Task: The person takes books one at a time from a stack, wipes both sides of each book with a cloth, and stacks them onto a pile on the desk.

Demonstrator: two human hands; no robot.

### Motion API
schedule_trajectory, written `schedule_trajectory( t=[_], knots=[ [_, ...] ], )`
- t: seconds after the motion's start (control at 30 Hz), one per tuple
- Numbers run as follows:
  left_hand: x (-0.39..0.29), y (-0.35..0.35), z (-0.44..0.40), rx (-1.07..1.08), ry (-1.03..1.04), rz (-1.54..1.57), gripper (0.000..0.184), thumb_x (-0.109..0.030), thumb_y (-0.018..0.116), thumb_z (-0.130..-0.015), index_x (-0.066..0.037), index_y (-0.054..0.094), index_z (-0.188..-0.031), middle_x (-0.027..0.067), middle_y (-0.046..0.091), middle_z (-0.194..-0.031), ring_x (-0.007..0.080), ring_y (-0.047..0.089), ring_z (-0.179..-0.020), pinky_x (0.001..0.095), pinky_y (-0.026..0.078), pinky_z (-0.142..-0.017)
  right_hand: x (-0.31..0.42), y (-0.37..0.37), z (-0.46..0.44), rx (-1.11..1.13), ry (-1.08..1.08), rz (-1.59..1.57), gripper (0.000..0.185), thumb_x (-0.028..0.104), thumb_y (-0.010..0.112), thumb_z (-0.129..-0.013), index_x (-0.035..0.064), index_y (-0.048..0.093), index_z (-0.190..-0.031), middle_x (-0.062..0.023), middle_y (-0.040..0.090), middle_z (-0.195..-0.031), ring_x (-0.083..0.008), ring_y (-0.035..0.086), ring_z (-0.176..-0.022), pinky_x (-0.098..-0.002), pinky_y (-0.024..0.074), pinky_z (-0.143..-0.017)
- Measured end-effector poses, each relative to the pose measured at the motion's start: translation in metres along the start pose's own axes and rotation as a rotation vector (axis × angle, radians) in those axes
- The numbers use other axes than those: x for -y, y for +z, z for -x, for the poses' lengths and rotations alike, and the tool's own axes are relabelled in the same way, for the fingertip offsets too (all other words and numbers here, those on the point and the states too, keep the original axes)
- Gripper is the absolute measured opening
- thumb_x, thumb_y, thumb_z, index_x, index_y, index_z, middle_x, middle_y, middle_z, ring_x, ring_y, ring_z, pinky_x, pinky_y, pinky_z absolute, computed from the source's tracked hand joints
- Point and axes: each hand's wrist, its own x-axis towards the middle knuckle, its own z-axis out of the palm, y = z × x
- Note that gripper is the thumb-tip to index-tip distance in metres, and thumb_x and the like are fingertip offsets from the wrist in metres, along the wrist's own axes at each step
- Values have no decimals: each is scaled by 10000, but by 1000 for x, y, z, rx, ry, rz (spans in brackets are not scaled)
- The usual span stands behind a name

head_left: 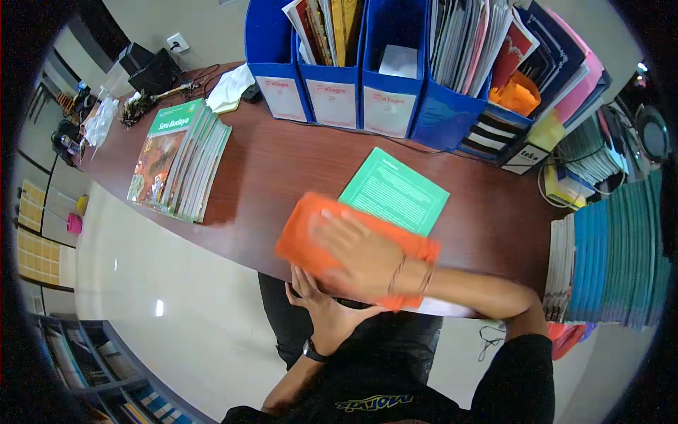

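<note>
In the head view, an orange cloth (300, 230) is seen spread over the near edge of the brown desk (282, 155), in front of the person's body. It is pressed from above by the right hand (360, 258), which is laid flat and open with its fingers extended; both hand and cloth are blurred. Thin bands (397, 275) are worn on the right wrist. The left hand (328, 314) is placed just below the cloth at the desk edge, its fingers spread and its fingertips set close to the cloth's lower border — whether anything is gripped by it cannot be told. A dark watch (315, 351) is worn on the left wrist.

Just beyond the cloth, a green book (399, 189) is laid flat, its lower edge partly covered by the orange fabric. To the left, well apart from the hands, a stack of books (180, 162) is topped by a cover marked "Seni Budaya". Along the back, blue file holders (282, 95) are lined up, several filled with papers. At the far right, tall piles of books (611, 258) are stacked — blue and green spines among them.
</note>
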Motion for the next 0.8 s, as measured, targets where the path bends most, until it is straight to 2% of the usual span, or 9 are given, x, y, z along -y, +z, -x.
schedule_trajectory(
  t=[0.1,0.13,0.2,0.33,0.43,0.53,0.6,0.7,0.8],
  knots=[
    [1,-2,3,-5,7,10,1788,-773,980,-448,44,17,-1714,293,54,-1790,511,164,-1590,686,126,-1235,-64,-43,-12,-34,206,60,697,418,474,-1103,-67,445,-1602,-273,360,-1728,-418,307,-1625,-512,196,-1357],
    [1,-2,2,-23,13,27,1781,-785,971,-455,59,27,-1706,303,78,-1783,507,188,-1580,683,131,-1227,-105,-39,-8,-52,174,174,711,426,463,-1106,-69,421,-1615,-285,325,-1743,-434,276,-1635,-516,165,-1365],
    [0,0,-1,-66,22,67,1768,-809,952,-467,88,46,-1692,322,124,-1768,499,237,-1559,676,140,-1211,-112,-44,-6,-77,195,247,718,432,459,-1106,-71,415,-1616,-293,306,-1748,-464,257,-1634,-535,152,-1367],
    [14,14,8,-139,40,69,1760,-832,935,-470,81,53,-1690,310,133,-1766,480,246,-1554,664,145,-1213,-27,0,8,20,27,131,699,376,498,-1105,-17,367,-1667,-293,251,-1769,-473,184,-1659,-552,185,-1353],
    [9,15,3,-149,63,71,1758,-845,925,-470,79,58,-1688,304,135,-1764,471,249,-1550,656,148,-1215,23,-8,3,89,-50,-27,722,381,529,-1089,-10,365,-1673,-281,278,-1764,-469,225,-1650,-543,202,-1352],
    [4,6,2,-133,82,64,1758,-859,914,-467,81,66,-1686,300,135,-1760,463,249,-1544,641,153,-1219,-23,-13,-1,-21,61,-95,722,389,539,-1081,-11,387,-1663,-280,317,-1749,-468,253,-1641,-530,212,-1349],
    [5,5,4,-125,72,48,1758,-860,913,-465,80,69,-1686,299,133,-1760,462,248,-1545,641,155,-1218,-63,-33,-9,-22,228,123,734,409,524,-1083,-33,389,-1654,-301,334,-1733,-465,248,-1643,-517,201,-1354],
    [4,7,1,-119,53,27,1757,-863,913,-460,78,77,-1686,297,129,-1761,460,244,-1545,641,163,-1215,-80,-26,-8,-92,286,301,779,435,525,-1072,-77,377,-1641,-319,330,-1727,-470,244,-1643,-536,189,-1355],
    [29,39,8,-257,116,-48,1765,-862,916,-451,83,78,-1684,297,129,-1762,463,246,-1544,641,167,-1213,-14,13,8,-103,148,69,836,450,564,-1039,-103,366,-1633,-318,304,-1739,-471,233,-1645,-573,188,-1347]
  ],
)
